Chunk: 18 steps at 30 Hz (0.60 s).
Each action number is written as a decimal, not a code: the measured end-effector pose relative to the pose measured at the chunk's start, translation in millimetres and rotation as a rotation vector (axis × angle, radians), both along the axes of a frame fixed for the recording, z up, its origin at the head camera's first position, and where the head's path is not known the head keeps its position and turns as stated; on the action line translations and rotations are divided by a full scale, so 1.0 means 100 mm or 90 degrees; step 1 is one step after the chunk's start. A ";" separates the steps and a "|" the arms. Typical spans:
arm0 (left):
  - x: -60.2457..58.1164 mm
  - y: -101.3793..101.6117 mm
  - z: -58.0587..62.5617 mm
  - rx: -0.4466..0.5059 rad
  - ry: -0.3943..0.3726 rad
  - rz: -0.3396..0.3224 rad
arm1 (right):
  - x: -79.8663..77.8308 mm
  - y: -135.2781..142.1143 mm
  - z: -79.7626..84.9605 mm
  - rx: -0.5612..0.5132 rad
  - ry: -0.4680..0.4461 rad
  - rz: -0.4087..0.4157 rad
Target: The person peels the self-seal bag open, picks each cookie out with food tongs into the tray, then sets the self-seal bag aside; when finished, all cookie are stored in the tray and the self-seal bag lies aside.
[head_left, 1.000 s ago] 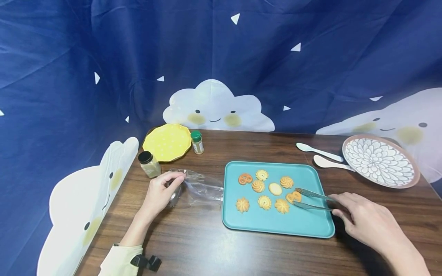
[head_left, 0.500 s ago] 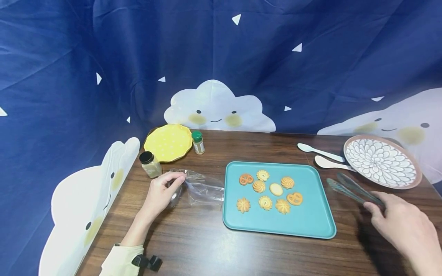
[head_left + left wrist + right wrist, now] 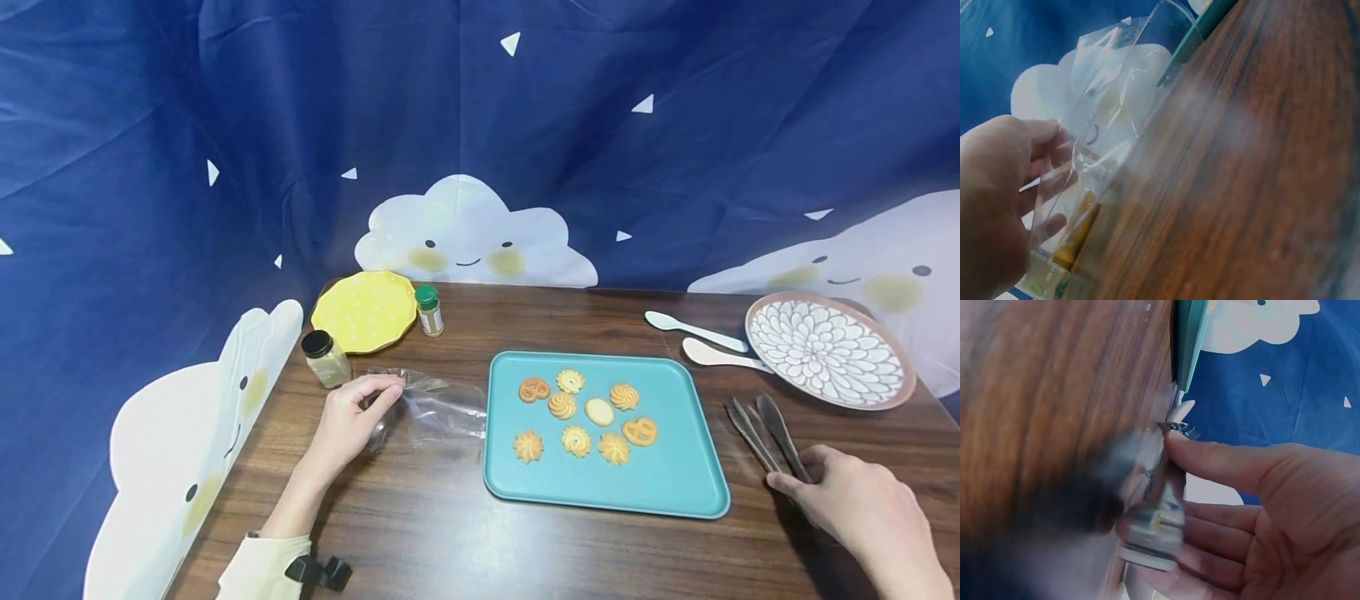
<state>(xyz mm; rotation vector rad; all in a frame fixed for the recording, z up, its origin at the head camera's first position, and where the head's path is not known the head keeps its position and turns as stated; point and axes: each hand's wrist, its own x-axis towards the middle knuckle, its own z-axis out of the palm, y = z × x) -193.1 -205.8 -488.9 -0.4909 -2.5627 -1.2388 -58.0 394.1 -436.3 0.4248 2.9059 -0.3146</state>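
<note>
My left hand (image 3: 360, 417) pinches the top edge of a clear plastic bag (image 3: 446, 412), which lies flat on the table left of the teal tray (image 3: 600, 492). Seen from the left wrist, the thumb is on one side of the see-through bag (image 3: 1100, 81) and the fingers on the other. To the right of the tray, my right hand (image 3: 862, 504) grips metal tongs (image 3: 784, 437) low at the tabletop, their tips pointing away and slightly apart. Several cookies, among them a pretzel-shaped cookie (image 3: 640, 432) and an oval cookie (image 3: 599, 412), lie on the tray.
Behind the left hand stand a black-lidded jar (image 3: 327, 362), a yellow plate (image 3: 363, 312) and a green-capped shaker (image 3: 430, 312). At the back right are two white spoons (image 3: 720, 355) and a petal-patterned plate (image 3: 828, 354). A blue curtain (image 3: 465, 100) hangs behind the table.
My right hand has drawn the tongs off the pretzel-shaped cookie, rightward past the tray's edge, and down to the table. The cookie stays on the tray. The left hand has kept still.
</note>
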 end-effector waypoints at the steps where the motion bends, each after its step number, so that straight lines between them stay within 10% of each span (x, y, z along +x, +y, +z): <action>1: 0.00 0.01 0.01 -0.009 0.005 0.000 | -0.01 0.01 -0.01 -0.004 -0.007 0.000; 18: 0.03 0.08 0.03 -0.272 0.000 -0.042 | 0.00 0.03 -0.04 -0.014 -0.089 -0.033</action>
